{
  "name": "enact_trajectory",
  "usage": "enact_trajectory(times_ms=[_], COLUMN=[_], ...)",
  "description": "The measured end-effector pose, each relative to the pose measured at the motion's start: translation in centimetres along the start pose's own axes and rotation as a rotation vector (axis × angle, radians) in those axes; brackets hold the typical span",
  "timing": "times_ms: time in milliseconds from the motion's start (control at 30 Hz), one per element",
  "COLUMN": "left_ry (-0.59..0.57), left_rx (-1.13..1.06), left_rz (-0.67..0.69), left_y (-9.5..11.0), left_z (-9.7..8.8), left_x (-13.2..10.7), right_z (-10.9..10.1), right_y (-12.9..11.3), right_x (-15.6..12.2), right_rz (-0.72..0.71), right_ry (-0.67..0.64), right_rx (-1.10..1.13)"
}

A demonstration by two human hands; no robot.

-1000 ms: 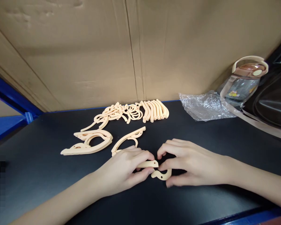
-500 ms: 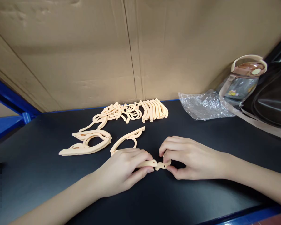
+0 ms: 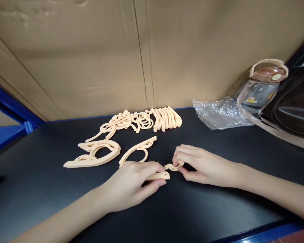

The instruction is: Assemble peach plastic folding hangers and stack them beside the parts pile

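Head camera, angled down over a black desk point(image 3: 152, 222) across the middle and bottom of the frame. At lower centre, left hand point(image 3: 135, 182) with its grip closed, thumb and forefinger pinching a beige hanger arm point(image 3: 161, 176), its end with a small round hole sticking out to the right beyond the fingertips. Just right of centre, right hand point(image 3: 201, 165) with its grip closed too, fingertips around a short, curved beige hanger hook point(image 3: 171, 167) with a hole in it. Tip of the hook pointing left, just above the end of the hanger arm in the frame; impossible to tell whether touching. Partly behind the left hand, near the centre, a folded hanger point(image 3: 139, 146), flat on the desk. Further left, another bundle of folded hangers point(image 3: 86, 164), ring shape at its right end. Along the far edge, upper centre, a tangled pile of loose hooks and arms point(image 3: 121, 120), and directly right of it, a neat row of curved arms point(image 3: 164, 118). At right, crumpled clear plastic bag point(image 3: 215, 114) beside a brown-lidded water bottle point(image 3: 263, 92) with a pale strap point(image 3: 283, 135) trailing to the right edge. Across the top, brown cardboard point(image 3: 91, 67); at far left, blue metal frame point(image 3: 14, 104).
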State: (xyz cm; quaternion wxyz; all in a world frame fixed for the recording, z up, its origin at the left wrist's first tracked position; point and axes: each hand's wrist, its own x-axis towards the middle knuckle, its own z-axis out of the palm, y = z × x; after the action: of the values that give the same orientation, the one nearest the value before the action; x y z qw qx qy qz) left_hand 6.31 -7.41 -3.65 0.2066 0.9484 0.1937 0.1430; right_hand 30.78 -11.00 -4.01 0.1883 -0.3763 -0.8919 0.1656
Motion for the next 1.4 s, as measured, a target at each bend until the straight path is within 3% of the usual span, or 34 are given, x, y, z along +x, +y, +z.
enact_trajectory(times_ms=[267, 400, 700, 900, 1200, 1400], left_ry=[0.132, 0.168, 0.173, 0.195, 0.148, 0.056], left_rx=[0.069, 0.107, 0.13, 0.135, 0.056, -0.046], left_rz=[0.081, 0.125, 0.165, 0.194, 0.17, 0.096], left_y=[-0.3, -0.2, 0.0, 0.1, 0.2, 0.5], left_z=[0.4, 0.4, 0.4, 0.6, 0.6, 0.3], left_x=[-0.1, 0.1, 0.0, 0.0, 0.1, 0.2], right_z=[0.0, -0.3, 0.0, -0.1, 0.5, 0.7], right_y=[-0.5, -1.0, -1.7, -2.2, -2.7, -2.8], right_x=[-0.3, -0.2, 0.3, 0.3, 0.3, 0.1], right_rz=[0.192, 0.127, 0.155, 0.193, 0.172, 0.102], right_ry=[-0.007, -0.025, -0.14, -0.177, -0.19, -0.19], right_rx=[0.032, 0.184, -0.103, -0.151, -0.228, -0.284])
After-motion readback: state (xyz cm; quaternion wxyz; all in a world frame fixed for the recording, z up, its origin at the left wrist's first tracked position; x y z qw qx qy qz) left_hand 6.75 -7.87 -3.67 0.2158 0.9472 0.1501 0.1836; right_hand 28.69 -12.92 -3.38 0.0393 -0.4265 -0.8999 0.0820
